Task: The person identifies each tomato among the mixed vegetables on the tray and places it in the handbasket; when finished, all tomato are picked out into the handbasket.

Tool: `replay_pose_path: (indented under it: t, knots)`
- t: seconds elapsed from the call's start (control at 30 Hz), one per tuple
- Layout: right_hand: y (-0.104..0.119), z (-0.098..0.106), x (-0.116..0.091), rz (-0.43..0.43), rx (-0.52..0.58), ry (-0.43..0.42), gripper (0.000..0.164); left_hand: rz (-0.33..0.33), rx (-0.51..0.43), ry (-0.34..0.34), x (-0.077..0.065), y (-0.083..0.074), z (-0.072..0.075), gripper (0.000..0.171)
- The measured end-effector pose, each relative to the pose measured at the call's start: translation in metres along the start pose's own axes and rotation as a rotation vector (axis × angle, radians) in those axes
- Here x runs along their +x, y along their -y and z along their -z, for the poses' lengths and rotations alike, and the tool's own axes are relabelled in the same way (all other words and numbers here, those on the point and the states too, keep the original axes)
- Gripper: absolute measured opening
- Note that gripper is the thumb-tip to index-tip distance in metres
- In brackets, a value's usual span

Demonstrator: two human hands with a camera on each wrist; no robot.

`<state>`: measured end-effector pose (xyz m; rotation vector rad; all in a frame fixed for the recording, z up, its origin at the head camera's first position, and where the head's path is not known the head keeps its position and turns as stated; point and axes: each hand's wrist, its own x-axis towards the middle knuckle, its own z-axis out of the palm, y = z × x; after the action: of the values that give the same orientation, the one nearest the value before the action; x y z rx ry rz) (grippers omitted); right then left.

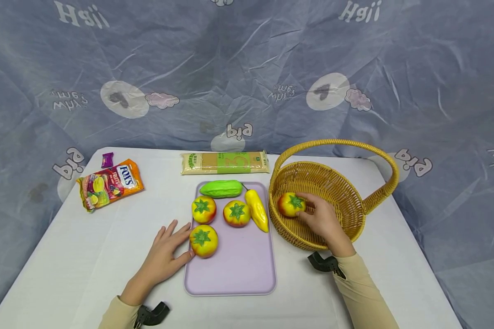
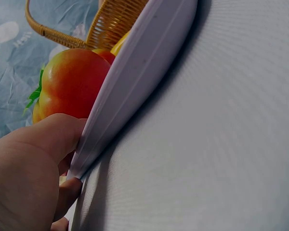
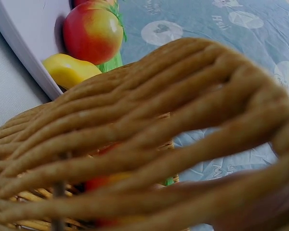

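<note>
My right hand [image 1: 323, 217] reaches into the wicker basket [image 1: 356, 228] and pinches a red-yellow toy tomato [image 1: 289, 204] between thumb and fingers, low inside its left side. In the right wrist view, the basket's weave [image 3: 149, 106] hides most of that hand. My left hand [image 1: 164, 253] lies at the left edge of the lilac tray [image 1: 238, 274], fingers spread, thumb at the rim beside the nearest tomato [image 1: 204, 241]. Two other tomatoes, one at the left [image 1: 203, 209] and one in the middle [image 1: 236, 213], share the tray with a green bumpy gourd [image 1: 221, 188] and a yellow pepper [image 1: 257, 211].
Behind the tray lies a long pack of noodles [image 1: 224, 163]. An orange FOX'S candy bag [image 1: 111, 184] and a small purple sweet [image 1: 107, 160] are at the back left. The basket's tall handle [image 1: 337, 143] arches over its opening. A grey-blue cloth [image 1: 247, 68] hangs behind the table.
</note>
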<state>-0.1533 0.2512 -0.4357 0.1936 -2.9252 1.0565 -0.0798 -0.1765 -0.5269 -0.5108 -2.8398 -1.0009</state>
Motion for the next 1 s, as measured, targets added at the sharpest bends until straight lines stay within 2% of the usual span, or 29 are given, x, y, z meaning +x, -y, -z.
replay_pose_path:
  t: [0.53,1.0]
  knots:
    - [0.001,0.001,-0.001,-0.016,-0.018,0.008,0.056,-0.008,-0.005,0.001,0.0,-0.001,0.001,0.058]
    - [0.012,0.008,-0.003,0.081,-0.064,-0.058,0.055,-0.005,-0.001,0.007,0.0,0.0,0.002,0.058]
